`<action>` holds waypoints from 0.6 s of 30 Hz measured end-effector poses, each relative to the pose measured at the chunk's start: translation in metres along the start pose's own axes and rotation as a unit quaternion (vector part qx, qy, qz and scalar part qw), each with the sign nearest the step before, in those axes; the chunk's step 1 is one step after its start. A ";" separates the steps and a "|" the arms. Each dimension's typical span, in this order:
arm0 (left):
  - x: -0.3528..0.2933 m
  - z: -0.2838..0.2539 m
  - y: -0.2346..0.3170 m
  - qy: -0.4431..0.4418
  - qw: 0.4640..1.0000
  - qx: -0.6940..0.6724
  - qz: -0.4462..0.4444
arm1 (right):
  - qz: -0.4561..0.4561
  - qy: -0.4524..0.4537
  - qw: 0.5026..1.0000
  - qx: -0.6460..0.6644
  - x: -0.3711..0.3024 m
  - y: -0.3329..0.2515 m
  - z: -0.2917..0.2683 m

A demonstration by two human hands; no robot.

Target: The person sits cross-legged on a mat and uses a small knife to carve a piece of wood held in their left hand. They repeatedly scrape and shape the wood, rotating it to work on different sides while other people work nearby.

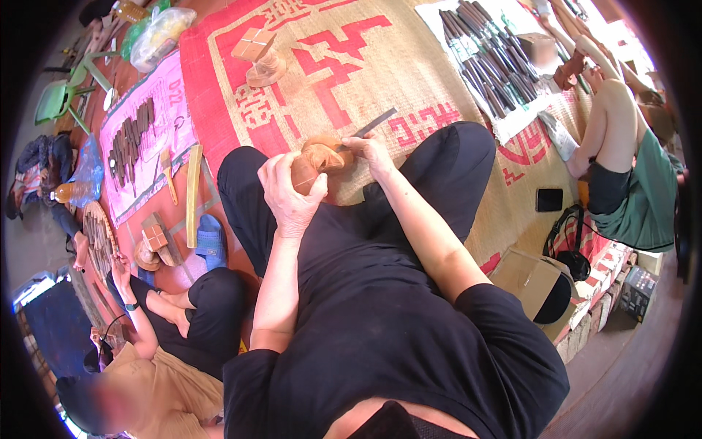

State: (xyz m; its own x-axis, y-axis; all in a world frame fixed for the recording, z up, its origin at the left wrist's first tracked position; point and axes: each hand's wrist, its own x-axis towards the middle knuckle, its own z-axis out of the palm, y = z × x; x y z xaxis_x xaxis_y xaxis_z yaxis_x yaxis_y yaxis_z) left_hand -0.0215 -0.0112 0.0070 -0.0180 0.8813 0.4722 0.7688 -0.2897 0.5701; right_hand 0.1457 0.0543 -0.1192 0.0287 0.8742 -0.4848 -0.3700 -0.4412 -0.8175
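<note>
My left hand [287, 189] is wrapped round a rounded, carved piece of orange-brown wood [322, 156], held above my lap between my knees. Its left side is partly covered by my fingers. At the wood's right side my right hand [373, 154] is closed on a dark, slim carving chisel [378, 121]. One end of the chisel sticks out up and to the right; the other end lies against or close to the wood, and I cannot tell whether it touches.
A woven mat [409, 73] carries another carved wood piece [265, 67]. Many dark tools lie on a white sheet [447, 18] at far right and on a pink sheet [167, 121] at left. A brush [169, 175], a blue slipper [211, 241] and a phone [550, 200] lie around. People sit on both sides.
</note>
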 end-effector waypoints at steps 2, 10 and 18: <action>0.000 0.003 0.000 0.000 1.000 -0.013 0.006 | 0.024 -0.001 1.000 0.013 0.002 -0.003 -0.010; 0.001 0.001 0.002 -0.007 1.000 0.006 0.026 | -0.010 -0.024 1.000 0.012 0.003 -0.002 -0.002; -0.002 0.001 0.002 -0.006 1.000 0.013 0.020 | 0.004 0.052 0.998 -0.027 0.018 0.000 -0.025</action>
State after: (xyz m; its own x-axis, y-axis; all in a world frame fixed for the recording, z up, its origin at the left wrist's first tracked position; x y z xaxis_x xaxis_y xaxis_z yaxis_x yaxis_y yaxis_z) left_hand -0.0194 -0.0128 0.0061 0.0205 0.8734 0.4866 0.7845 -0.3157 0.5337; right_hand 0.1695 0.0650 -0.1356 0.1242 0.8458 -0.5189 -0.3210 -0.4606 -0.8276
